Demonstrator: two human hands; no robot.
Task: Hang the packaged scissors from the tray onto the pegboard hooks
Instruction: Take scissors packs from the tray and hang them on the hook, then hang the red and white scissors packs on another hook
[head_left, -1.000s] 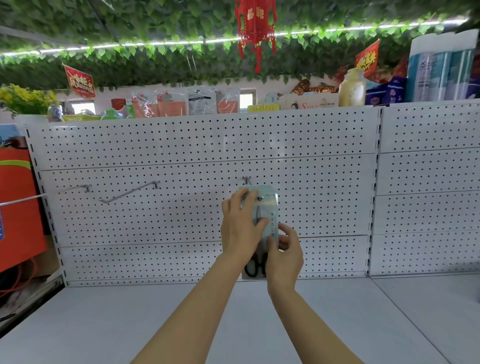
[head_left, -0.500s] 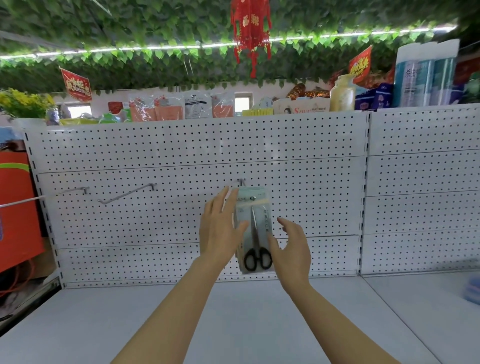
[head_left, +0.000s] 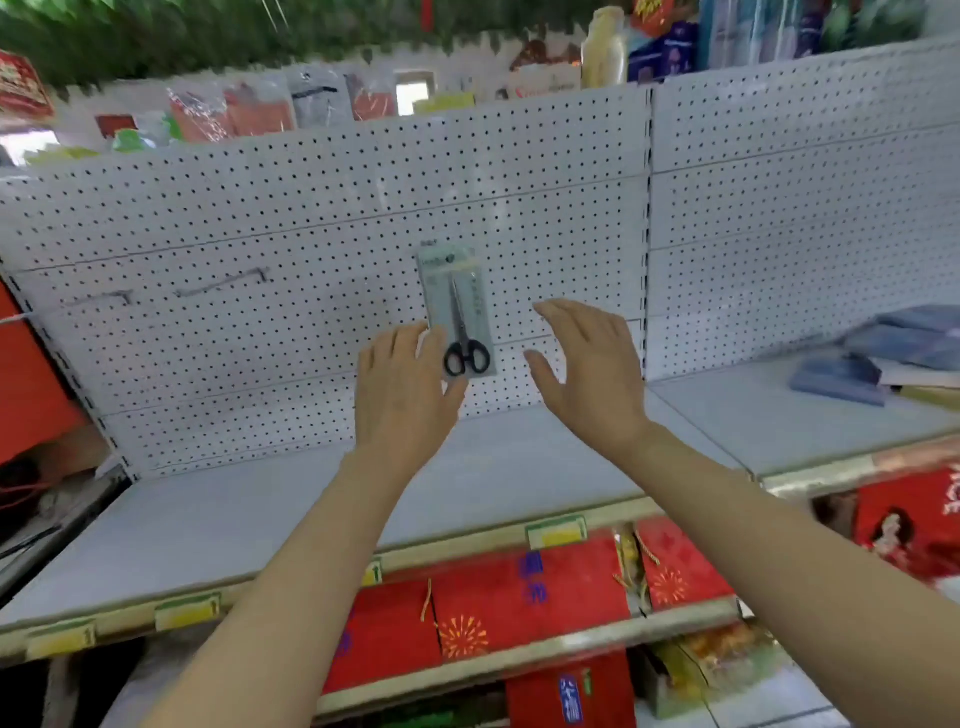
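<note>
Both my hands have drawn back, fingers spread wide: left hand (head_left: 402, 387) near the hung packaged scissors (head_left: 458, 312), right hand (head_left: 587, 364) apart.

package's lower left corner (head_left: 435, 332) behind left hand (head_left: 402, 395); blurred blue stack (head_left: 883, 358) cut off at right edge

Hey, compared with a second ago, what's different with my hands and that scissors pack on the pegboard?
Both hands let go of the scissors pack. The left hand dropped back beside its lower edge, and the right hand moved off to the right, fingers spread. The pack stayed hanging on the pegboard, and the two bare hooks to its left are unchanged.
</note>
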